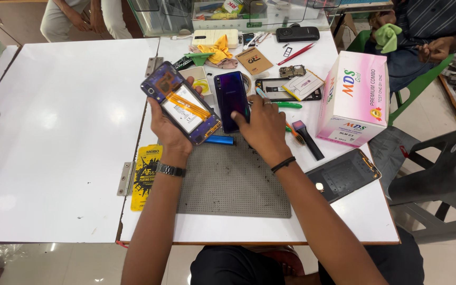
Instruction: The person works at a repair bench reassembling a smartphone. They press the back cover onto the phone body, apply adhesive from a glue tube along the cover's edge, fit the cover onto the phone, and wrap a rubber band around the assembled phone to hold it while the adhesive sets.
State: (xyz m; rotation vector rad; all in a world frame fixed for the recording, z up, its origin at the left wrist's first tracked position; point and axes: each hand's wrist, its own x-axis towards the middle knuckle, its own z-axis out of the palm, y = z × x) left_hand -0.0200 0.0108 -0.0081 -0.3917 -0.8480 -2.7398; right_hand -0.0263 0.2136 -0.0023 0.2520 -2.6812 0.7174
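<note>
An opened phone (184,107) is held tilted in the closed left grip (167,126), above the mat (233,179). Just right of it, a dark back cover (231,100) is pressed onto the desk (59,137) under the spread fingers of the right grip (262,126), not clasped.

white table (69,132) | grey work mat (233,184) | pink-white box (354,97) | yellow packet (146,177) | dark phone cover (342,174)

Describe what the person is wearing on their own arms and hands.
Both forearms are bare, with no sleeves showing. The left hand has a dark metal-link wristwatch at the wrist. The right hand has a thin black band at the wrist and a ring on one finger.
</note>
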